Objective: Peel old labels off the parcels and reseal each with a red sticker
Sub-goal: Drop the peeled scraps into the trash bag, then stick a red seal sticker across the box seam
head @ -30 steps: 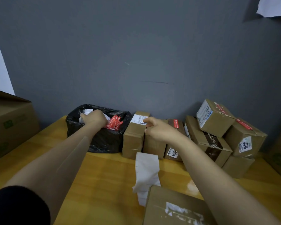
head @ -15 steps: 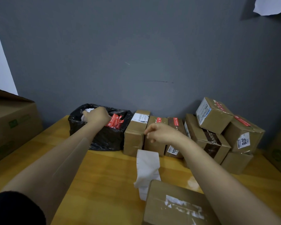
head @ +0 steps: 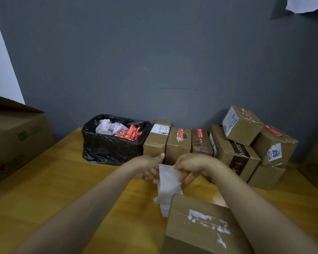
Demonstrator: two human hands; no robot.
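Looking down at a wooden table [head: 62, 189], with a row of sealed parcels [head: 178, 143] pushed back along the wall next to a black bin bag [head: 110, 149].

Closest to the body: the near parcel [head: 200, 228]. Old label mostly torn off, just white scraps left on top, no red sticker on it yet. Pretty sure that's the one due for resealing.

Then a white paper strip [head: 170, 182], long axis running away from the body. Top end up at the hands, bottom end dropping down behind the near parcel's far left corner. Probably the sticker backing, but no red showing on this side, so can't say for sure.

Key bit for the next move: near parcel sitting below and closer in than both hands, a touch over to the right, so closer to the right arm.

Right hand [head: 193, 165] pinching the strip's top edge between thumb and forefinger, other fingers fanned downward. Left hand [head: 147, 169] relaxed, thumb sticking out, fingers fairly straight and just touching the strip's left edge, not clamping anything as far as visible.
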